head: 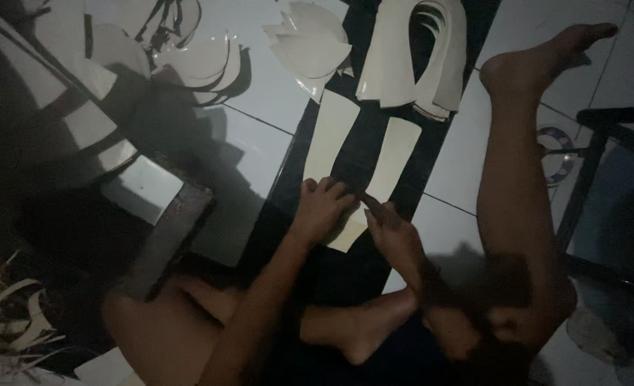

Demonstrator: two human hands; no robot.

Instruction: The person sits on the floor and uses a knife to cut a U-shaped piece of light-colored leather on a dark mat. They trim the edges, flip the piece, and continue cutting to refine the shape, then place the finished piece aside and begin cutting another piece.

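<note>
A person sits on a white tiled floor in dim light, working over a long black mat that serves as the landmark here. Far to the left of the mat lie pale shredded offcuts, with cream strips fanned out above them and a stack of curved cream pieces nearer the mat's upper left. At the mat's top left edge rests a pile of pointed cream pieces. On the mat itself lie two long cream strips: the left strip and the right strip, side by side and slightly apart. The left hand presses flat, fingers curled, on the lower ends of the strips. The right hand, just beside it, pinches the lower edge of the right strip; whether it holds a tool cannot be told. At the mat's top sits a heap of U-shaped cream pieces. Right of the mat, the person's bare leg stretches across the floor, with a dark metal frame beyond it.
</note>
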